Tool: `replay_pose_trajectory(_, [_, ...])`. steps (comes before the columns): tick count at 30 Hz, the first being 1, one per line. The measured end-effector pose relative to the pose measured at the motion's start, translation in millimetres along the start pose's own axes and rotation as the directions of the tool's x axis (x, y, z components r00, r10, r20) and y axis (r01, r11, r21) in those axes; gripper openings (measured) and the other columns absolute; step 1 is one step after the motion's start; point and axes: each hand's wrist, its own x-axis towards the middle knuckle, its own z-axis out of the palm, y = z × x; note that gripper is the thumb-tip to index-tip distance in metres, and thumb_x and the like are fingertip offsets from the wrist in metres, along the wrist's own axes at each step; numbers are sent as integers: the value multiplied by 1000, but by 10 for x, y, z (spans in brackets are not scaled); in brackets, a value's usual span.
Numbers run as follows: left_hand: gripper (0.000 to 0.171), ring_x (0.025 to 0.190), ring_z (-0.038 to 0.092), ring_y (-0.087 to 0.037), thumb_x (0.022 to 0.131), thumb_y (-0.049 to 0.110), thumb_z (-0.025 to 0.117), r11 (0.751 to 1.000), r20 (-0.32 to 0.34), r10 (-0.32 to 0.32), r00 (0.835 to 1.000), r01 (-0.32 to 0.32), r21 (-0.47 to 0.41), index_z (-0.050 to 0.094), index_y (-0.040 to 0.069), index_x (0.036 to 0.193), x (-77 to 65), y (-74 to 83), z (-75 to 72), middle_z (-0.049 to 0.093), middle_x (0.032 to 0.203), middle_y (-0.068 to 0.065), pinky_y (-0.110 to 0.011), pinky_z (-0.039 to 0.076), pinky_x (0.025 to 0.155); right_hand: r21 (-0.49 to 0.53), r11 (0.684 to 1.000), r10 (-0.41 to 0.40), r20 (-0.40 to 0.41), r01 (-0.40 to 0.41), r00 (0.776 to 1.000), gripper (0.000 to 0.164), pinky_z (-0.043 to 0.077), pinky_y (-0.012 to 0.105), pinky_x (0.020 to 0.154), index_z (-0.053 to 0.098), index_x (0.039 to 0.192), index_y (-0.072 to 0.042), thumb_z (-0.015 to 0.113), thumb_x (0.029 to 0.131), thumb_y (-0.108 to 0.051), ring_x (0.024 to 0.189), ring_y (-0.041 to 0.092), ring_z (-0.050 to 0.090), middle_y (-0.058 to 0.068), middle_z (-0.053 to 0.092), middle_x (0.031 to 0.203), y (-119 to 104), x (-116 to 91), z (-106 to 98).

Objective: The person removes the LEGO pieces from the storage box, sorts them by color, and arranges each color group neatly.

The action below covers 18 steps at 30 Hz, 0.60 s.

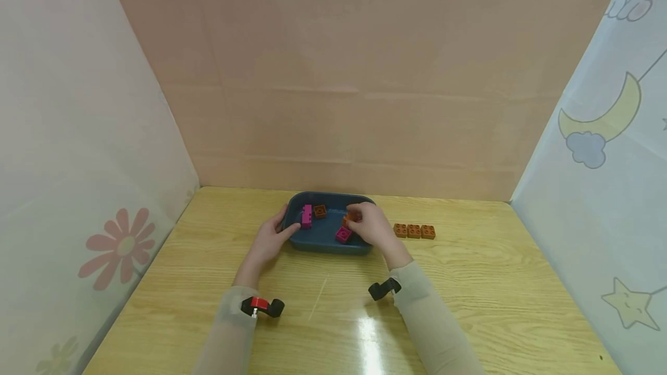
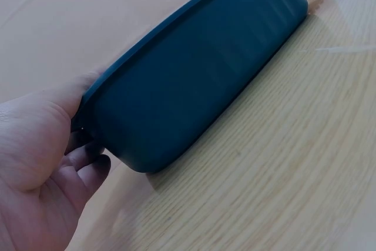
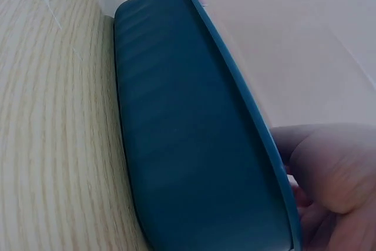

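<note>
A dark blue tray (image 1: 328,246) stands on the wooden table. My left hand (image 1: 267,240) holds its left end, thumb over the rim and fingers along the outer wall, as the left wrist view also shows. Over the tray's right side, my right hand (image 1: 369,221) pinches an orange toy brick (image 1: 347,220) between thumb and fingers. Just below that brick lies a magenta brick (image 1: 343,235). On the tray's left side are magenta bricks (image 1: 307,217) and a brown-orange brick (image 1: 320,211). In the right wrist view the tray wall hides the bricks.
Right of the tray, 3 orange bricks (image 1: 414,231) sit side by side in a row on the table (image 1: 469,282). A peach cloth wall (image 1: 333,103) rises behind the table, with printed cloth walls at left and right.
</note>
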Motion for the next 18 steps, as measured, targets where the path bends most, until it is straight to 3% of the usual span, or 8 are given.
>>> replay_pose_trajectory(6, [76, 144, 30, -29, 99, 29, 64, 1000, 20, -15, 1000, 15, -1, 21, 7, 159, -45, 116, 0, 19, 163, -10, -43, 33, 113, 78, 997, -20, -98, 28, 995, 39, 57, 38, 80, 70, 126, -8, 73, 88, -17, 94, 18, 64, 6, 64, 113, 51, -12, 19])
replay_pose_trajectory(11, [76, 144, 32, -24, 98, 31, 65, 1000, 4, -10, 1000, 10, 18, 23, 12, 159, -28, 52, 9, 21, 163, -5, -40, 34, 113, 151, 988, 6, -160, 18, 987, 38, 56, 36, 75, 71, 123, -11, 75, 86, -20, 91, 16, 62, 3, 62, 111, 83, -18, 21])
replay_pose_trajectory(18, [76, 145, 30, -24, 98, 33, 65, 1000, -3, 10, 1000, -10, 24, 24, 14, 159, 5, -28, 2, 21, 163, -3, -41, 33, 114, 284, 957, 91, -118, -54, 989, 31, 57, 38, 79, 71, 119, -15, 73, 88, -21, 93, 17, 65, -2, 69, 106, 115, -40, -15])
